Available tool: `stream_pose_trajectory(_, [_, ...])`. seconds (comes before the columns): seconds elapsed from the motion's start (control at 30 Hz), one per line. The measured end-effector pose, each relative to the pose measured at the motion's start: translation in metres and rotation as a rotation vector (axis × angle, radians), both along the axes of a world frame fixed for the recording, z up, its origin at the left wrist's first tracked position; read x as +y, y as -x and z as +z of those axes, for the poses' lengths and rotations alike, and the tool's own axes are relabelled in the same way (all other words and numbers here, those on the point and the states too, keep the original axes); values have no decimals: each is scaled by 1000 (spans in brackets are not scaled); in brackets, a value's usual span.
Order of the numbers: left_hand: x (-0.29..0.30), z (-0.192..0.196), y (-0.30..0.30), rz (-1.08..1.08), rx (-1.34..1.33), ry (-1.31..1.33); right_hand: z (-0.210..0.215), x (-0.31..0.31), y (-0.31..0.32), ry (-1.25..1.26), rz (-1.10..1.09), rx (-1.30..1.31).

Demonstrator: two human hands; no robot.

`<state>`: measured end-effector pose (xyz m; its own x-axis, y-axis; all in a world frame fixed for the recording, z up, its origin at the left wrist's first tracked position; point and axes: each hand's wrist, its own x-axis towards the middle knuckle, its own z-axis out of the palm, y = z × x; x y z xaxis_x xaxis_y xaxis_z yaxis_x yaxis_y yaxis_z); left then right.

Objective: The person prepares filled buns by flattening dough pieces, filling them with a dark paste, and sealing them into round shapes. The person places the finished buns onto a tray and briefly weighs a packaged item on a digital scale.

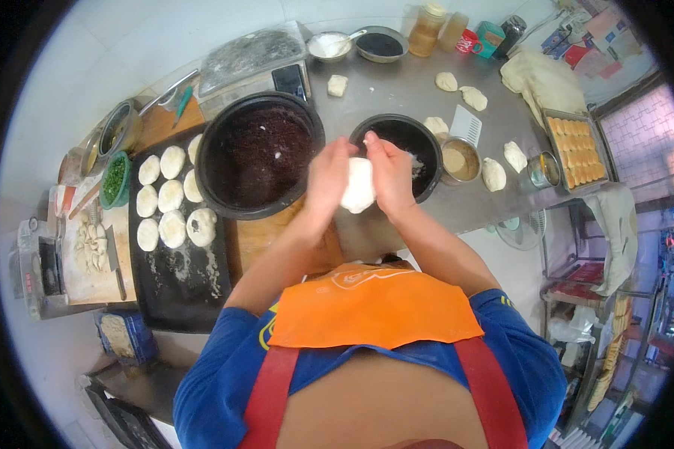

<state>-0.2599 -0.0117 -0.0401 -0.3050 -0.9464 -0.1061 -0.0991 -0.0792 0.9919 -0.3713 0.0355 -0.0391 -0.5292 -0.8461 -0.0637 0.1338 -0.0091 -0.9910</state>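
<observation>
Between my two hands is a pale lump of dough, held up over the steel counter's front part. My left hand closes on its left side, and my right hand on its right, with the fingertips near its top edge. To the left of my left hand stands a large black bowl of dark reddish-brown filling. Partly behind my right hand is a smaller black bowl with dark and white bits inside. Several flat dough rounds lie on a black baking tray farther left.
Loose dough pieces lie on the steel counter, near a white scraper and a metal cup. A tray of golden pastries stands far right. At left are a knife and a green bowl.
</observation>
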Motion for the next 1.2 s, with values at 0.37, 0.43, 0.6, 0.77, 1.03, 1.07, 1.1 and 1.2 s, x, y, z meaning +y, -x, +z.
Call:
stream_pose_trajectory(0.37, [38, -60, 33, 218, 746, -501, 18, 31, 70, 3, 576, 497])
stream_pose_trajectory(0.43, [30, -28, 46, 384, 602, -405, 33, 29, 106, -173, 540, 757])
stream_pose_trajectory(0.6, [38, -23, 98, 215, 60, 79, -2, 7, 112, 35, 355, 287])
stream_pose_trajectory(0.77, [32, -41, 82, 122, 76, -107, -10, -15, 131, -2, 282, -75])
stream_pose_trajectory(1.03, [50, -40, 31, 111, 866, -871, 13, 28, 92, 937, 882, 821])
stream_pose_trajectory(1.07, [46, -32, 30, 228, 830, -769, 21, 20, 99, 927, 753, 855])
stream_pose_trajectory(1.1, [44, -25, 27, 351, 785, -661, 22, 8, 109, 921, 625, 877])
stream_pose_trajectory(1.2, [37, 2, 15, 172, 787, -374, -18, -35, 142, 87, 847, 1105])
